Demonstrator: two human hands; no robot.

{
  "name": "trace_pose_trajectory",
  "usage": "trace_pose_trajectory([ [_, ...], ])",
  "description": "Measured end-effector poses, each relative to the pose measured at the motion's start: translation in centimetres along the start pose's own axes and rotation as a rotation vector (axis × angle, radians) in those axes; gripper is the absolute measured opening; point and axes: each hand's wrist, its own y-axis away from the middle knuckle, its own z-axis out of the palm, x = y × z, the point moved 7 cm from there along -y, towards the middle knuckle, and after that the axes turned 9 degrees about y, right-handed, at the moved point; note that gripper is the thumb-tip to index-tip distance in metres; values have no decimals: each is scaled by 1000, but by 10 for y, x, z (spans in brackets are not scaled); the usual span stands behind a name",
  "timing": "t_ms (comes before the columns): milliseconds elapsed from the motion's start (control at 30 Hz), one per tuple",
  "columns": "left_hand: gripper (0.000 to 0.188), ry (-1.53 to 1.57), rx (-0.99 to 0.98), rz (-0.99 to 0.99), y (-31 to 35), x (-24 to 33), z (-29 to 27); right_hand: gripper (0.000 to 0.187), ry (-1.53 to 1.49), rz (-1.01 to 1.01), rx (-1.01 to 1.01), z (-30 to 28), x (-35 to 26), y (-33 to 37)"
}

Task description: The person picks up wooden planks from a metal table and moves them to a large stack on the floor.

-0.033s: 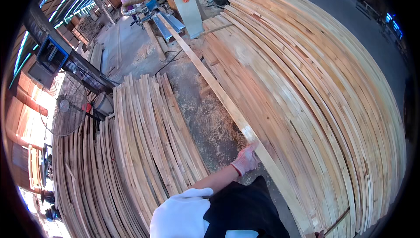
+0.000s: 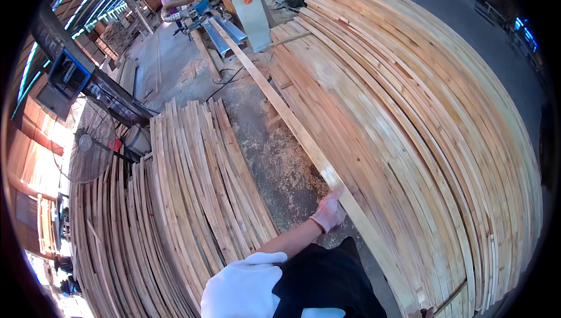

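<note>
Head cam: 1 long board point(image 2: 286, 116) is being pinched at its L edge by gloved L hand point(image 2: 329, 211), thumb up top; R hand's state isn't being shown, can't tell. Far end is being seen over blue machine bed point(image 2: 217, 38).

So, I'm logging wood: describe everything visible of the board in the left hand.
The board is long, narrow, pale wood, with a bright patch near the gloved left hand gripping its left edge. It slants from lower right to upper left, far end over the blue machine table. Its near end is unclear.
</note>
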Motion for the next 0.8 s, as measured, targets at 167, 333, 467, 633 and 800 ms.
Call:
trace_pose_trajectory([
  [167, 30, -109, 55, 157, -75, 96, 21, 54, -357, -14, -40, 120, -38, 3],
  [333, 31, -237, 163, 261, -134, 209, 42, 29, -516, -128, -62, 245, -101, -3],
  [467, 62, -312, -273, -51, -143, 215, 64, 21, -491, -137, -74, 328, -152, 12],
  [633, 57, -361, -332, -992, -53, 44, -8, 39, -211, -303, -368, 429, -215, 41],
  [800, 30, -777, -19, -733, -49, -9, -48, 54, 223, -521, -481, 456, -258, 26],
])
